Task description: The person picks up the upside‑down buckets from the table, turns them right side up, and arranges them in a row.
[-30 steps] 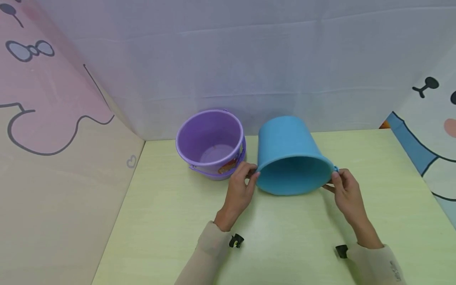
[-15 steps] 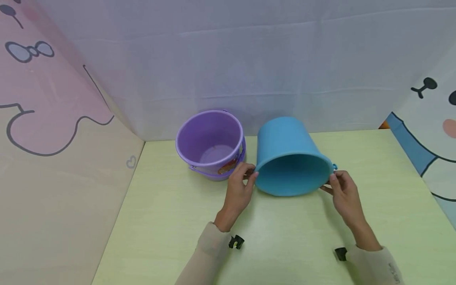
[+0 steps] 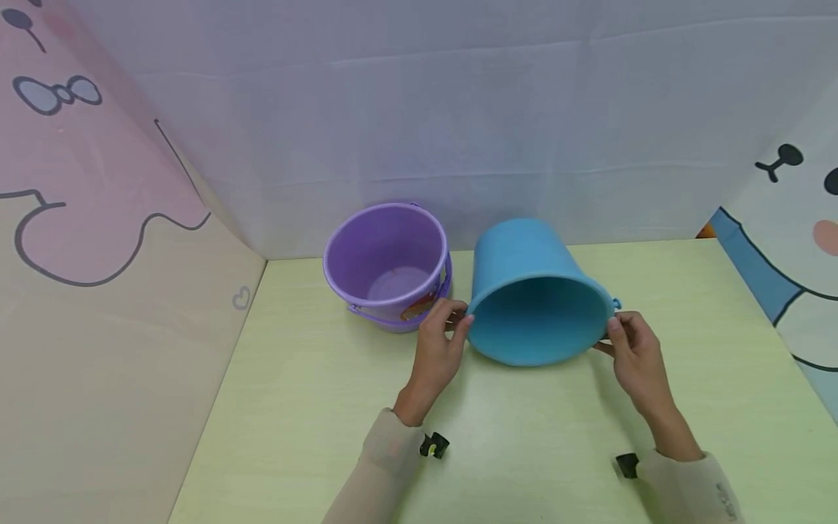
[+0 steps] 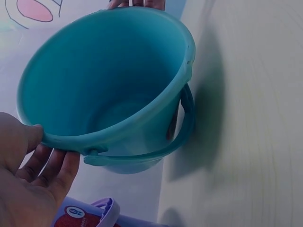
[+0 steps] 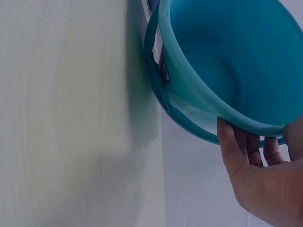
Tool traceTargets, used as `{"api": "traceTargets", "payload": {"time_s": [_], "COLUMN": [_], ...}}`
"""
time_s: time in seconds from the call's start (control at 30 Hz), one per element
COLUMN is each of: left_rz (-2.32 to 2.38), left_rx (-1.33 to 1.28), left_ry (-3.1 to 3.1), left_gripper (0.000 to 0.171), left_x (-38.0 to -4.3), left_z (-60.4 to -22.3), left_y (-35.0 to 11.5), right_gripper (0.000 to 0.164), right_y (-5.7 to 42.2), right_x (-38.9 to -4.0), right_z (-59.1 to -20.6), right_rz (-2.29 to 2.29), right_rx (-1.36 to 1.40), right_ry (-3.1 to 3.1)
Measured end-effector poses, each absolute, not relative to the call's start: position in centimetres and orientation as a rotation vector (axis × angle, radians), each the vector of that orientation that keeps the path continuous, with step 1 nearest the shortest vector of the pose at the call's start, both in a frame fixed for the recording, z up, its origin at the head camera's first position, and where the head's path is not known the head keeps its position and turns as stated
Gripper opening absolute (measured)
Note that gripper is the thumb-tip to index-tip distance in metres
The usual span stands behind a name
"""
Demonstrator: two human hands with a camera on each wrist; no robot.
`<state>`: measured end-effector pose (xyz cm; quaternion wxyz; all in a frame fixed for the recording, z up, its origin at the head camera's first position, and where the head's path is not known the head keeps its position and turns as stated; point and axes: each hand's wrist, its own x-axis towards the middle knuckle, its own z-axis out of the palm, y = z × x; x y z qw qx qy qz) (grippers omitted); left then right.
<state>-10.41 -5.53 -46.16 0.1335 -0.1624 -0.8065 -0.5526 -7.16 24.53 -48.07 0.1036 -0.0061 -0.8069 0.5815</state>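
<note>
A blue bucket point(image 3: 529, 251) is tilted in the head view, its mouth facing me. My left hand point(image 3: 440, 346) pinches the left side of its rim between thumb and fingers. On the opposite side, my right hand point(image 3: 638, 360) grips the rim close to the handle joint. The bucket's handle point(image 4: 182, 135) hangs below the rim in the left wrist view. Inside the bucket point(image 5: 213, 61) nothing shows in the right wrist view. A purple bucket point(image 3: 386, 251) stands upright just left of the blue one, near my left hand.
The pale green tabletop point(image 3: 294, 407) carries both buckets. Behind them hangs a whitish cloth wall point(image 3: 458, 109). Cartoon-printed panels rise at the left point(image 3: 98, 240) and at the right point(image 3: 785, 255).
The blue bucket has tipped slightly, its mouth turning more upward and toward me so more of the inside shows. Both hands keep their grip on the rim. The purple bucket is still.
</note>
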Motion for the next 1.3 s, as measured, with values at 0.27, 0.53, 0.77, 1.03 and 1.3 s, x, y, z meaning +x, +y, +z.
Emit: {"api": "traceTargets", "payload": {"time_s": [0.27, 0.53, 0.77, 1.03, 1.3], "left_rz": [-1.644, -1.657, -1.652, -1.667, -1.74], "left_rx": [-0.428, -0.408, -0.41, -0.404, -0.399], "left_ry": [-2.34, -2.328, -2.308, -2.311, -2.277], "left_gripper": [0.01, 0.011, 0.014, 0.016, 0.02], "left_x": [-10.4, -10.3, -10.2, -10.1, -10.2], "left_z": [-46.2, -46.2, -46.4, -46.1, -46.0], "left_y": [-5.5, -5.6, -5.5, -5.5, -5.5], "right_gripper": [0.032, 0.032, 0.03, 0.029, 0.028], "right_y": [24.5, 24.3, 24.4, 24.6, 24.5], "right_x": [-7.2, -6.9, -7.0, -7.2, -7.6], "right_z": [-47.7, -47.9, -47.8, -47.3, -46.3], "right_rz": [1.707, 1.734, 1.723, 1.687, 1.631], "right_rx": [-0.045, -0.036, 0.013, -0.002, -0.014], "right_ry": [-2.387, -2.403, -2.377, -2.391, -2.39]}}
